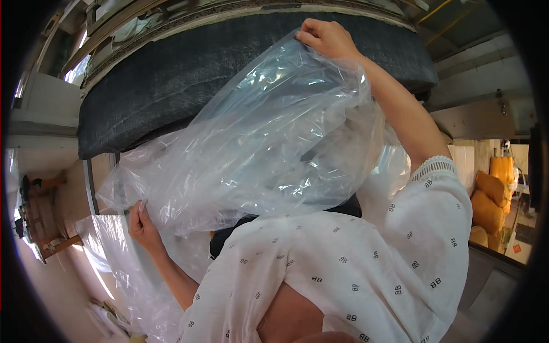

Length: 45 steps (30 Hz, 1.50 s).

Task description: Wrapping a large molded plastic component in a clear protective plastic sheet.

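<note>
A large clear plastic sheet or bag (246, 137), wrinkled and shiny, spreads between my two hands and hangs down in front of me. Its far top corner is pinched in my right hand (329, 39), raised over a dark padded surface (154, 86). Lower and to the left, the fingers of my left hand (144, 226) close on the near left edge of the plastic. More clear plastic (131, 274) trails toward the floor beside my left forearm. Whether it is one piece or several layers, I cannot tell.
The long dark padded surface runs across the far side, with a metal frame (189, 28) behind it. Yellow-orange bundles (492, 188) are stacked at the right. A wooden stand (48, 217) is at the far left. White plastic lies on the lower-left floor.
</note>
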Motion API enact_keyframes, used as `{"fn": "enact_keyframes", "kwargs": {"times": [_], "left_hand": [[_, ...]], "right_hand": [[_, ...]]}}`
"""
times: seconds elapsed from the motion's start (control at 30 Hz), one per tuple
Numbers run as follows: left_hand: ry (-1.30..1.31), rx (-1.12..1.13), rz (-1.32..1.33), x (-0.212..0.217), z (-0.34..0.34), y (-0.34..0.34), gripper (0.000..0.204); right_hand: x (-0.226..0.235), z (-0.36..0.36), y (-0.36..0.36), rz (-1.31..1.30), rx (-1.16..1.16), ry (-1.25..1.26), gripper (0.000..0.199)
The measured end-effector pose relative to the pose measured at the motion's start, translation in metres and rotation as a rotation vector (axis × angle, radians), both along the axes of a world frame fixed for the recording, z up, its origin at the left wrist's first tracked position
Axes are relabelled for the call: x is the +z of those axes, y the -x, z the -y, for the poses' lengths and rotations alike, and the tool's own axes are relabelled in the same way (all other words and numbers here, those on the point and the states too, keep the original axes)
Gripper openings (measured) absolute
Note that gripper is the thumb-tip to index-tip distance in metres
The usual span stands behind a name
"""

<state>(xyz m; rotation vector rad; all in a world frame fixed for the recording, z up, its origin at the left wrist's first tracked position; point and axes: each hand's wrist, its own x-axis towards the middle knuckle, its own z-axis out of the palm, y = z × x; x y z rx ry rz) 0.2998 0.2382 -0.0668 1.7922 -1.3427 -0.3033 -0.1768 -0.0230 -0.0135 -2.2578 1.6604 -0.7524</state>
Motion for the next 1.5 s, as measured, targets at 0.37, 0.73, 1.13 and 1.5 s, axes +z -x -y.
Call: {"fn": "enact_keyframes", "kwargs": {"times": [0.37, 0.73, 1.13, 1.5], "left_hand": [[-0.095, 0.119, -0.079, -0.066, -0.044, 0.006, 0.011], [0.618, 0.236, -0.357, 0.090, 0.162, 0.016, 0.020], [0.305, -0.026, -0.171, 0.026, 0.358, 0.035, 0.021], [0.237, 0.173, 0.133, 0.037, 0.378, 0.038, 0.038]], "right_hand": [[-0.003, 0.023, 0.012, 0.143, 0.202, -0.071, 0.020], [0.085, 0.016, 0.009, 0.937, -0.193, 0.334, 0.011], [-0.035, 0.093, 0.106, 0.550, -0.492, 0.464, 0.019], [-0.030, 0.109, 0.098, 0.277, -0.824, 0.452, 0.042]]}}
